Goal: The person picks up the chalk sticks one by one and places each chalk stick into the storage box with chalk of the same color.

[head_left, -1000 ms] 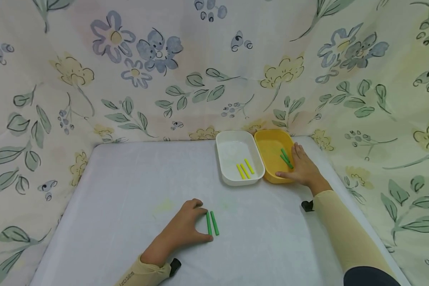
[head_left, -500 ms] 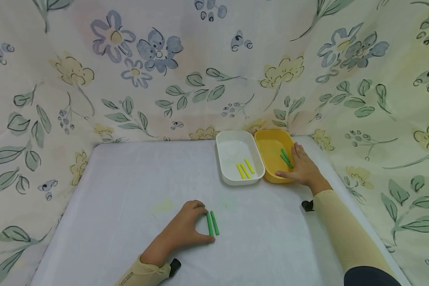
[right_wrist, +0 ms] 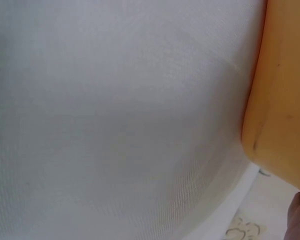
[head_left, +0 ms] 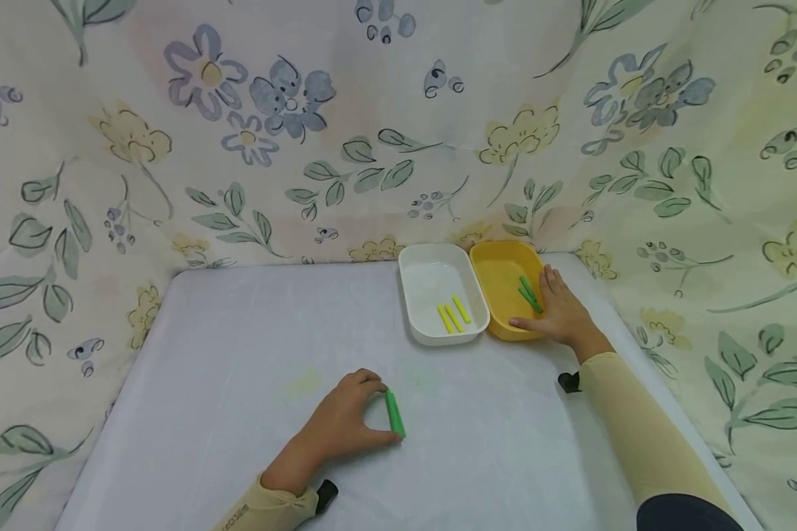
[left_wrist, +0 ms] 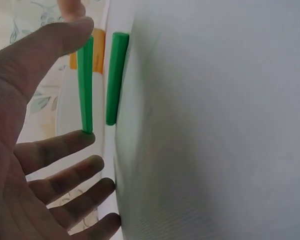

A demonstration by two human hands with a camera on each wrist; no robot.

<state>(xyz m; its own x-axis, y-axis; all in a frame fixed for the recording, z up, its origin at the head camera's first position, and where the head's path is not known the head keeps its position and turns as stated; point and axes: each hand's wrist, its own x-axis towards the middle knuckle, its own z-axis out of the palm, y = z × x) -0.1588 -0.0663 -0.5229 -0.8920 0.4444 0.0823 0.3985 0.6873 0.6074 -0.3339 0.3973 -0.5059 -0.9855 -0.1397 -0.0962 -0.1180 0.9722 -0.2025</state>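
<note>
My left hand [head_left: 348, 420] pinches a slim green stick [left_wrist: 85, 85] by its two ends, thumb at one end and index finger at the other; the remaining fingers are spread. Just beyond it lies a second green stick [left_wrist: 117, 79] on the white cloth; the two overlap in the head view. At the back right, my right hand [head_left: 561, 310] rests against the orange-yellow tray [head_left: 498, 254], fingers straight along its right side and thumb over the near rim. Inside that tray are green sticks [head_left: 529, 293], partly beside the hand.
A white tray [head_left: 432, 258] stands against the orange-yellow tray's left side, holding three yellow sticks [head_left: 454, 317]. White cloth [head_left: 252, 332] covers the table. A floral curtain [head_left: 345, 147] hangs round the back and sides.
The left thumb has shifted slightly right, and the nearer green stick has moved right with the hand, towards the other stick. The right hand stays at the tray.
</note>
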